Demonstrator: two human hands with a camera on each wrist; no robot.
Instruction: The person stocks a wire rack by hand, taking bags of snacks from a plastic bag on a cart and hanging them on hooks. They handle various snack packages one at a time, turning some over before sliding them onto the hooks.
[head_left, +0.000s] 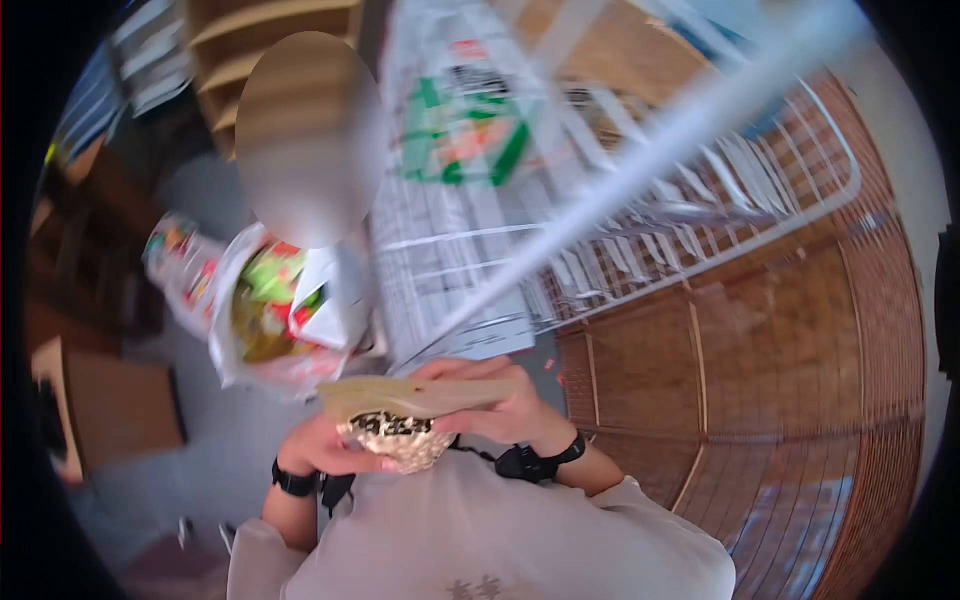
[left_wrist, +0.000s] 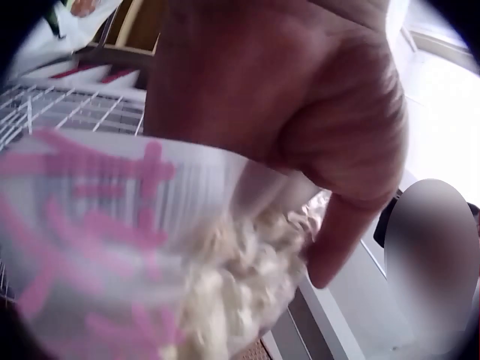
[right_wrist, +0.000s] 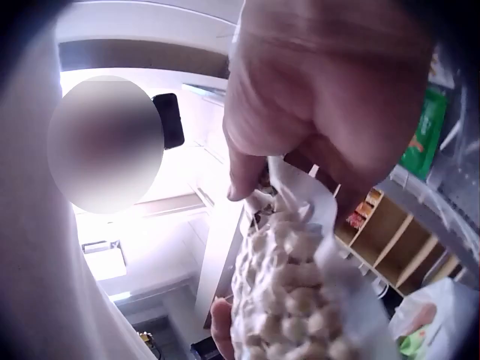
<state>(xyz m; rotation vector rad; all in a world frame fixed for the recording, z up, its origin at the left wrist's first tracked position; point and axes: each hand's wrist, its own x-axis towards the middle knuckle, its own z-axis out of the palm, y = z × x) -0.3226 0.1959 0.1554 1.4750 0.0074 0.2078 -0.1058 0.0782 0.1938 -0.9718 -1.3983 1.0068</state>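
Note:
Both hands hold a packet (head_left: 405,452) of pale, lumpy pieces close in front of the chest. Its lumps press against the clear wrapping, and a flat beige flap runs along its top in the head view. My left hand (head_left: 318,446) grips the left end, its thumb lying along the lumpy side. At the other end my right hand (head_left: 520,402) pinches the flap between thumb and fingers. Pink lettering covers a white face of the packet (left_wrist: 97,240) in the left wrist view. In the right wrist view, left fingertips (right_wrist: 222,328) show low beside it.
A white wire rack (head_left: 640,285) holding plastic bags, one printed green (head_left: 465,140), stands ahead, with a white post (head_left: 620,190) slanting across. On the floor to the left are a white bag (head_left: 228,345) of colourful packets and a cardboard box (head_left: 125,405). Wooden shelves (head_left: 265,25) stand behind.

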